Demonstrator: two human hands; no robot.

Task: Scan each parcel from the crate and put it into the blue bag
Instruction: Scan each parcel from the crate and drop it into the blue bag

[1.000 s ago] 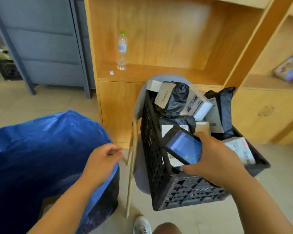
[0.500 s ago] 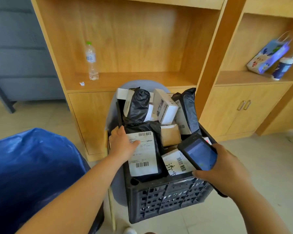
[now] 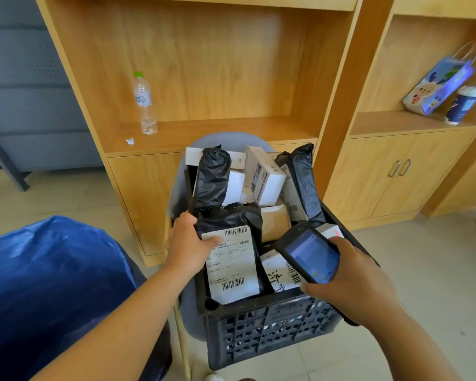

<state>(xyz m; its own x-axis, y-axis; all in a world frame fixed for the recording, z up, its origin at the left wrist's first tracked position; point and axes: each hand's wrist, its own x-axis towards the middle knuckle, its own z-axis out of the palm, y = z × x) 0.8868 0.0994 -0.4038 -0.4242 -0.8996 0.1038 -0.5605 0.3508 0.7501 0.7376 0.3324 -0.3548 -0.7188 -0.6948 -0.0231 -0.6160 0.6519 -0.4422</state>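
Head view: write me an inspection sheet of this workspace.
Surface: pale tiled floor; the black crate sits on a grey chair.
Job's things: crate packed with parcels; black bagged parcel with white label at its front; blue bag open at left.
Clutter: water bottle, paper scrap, gift bag and cup on wooden shelves.
Grippers: left hand grips the labelled parcel; right hand holds the handheld scanner.
Cables: nothing seen.
Surroundings: grey metal cabinet at left.
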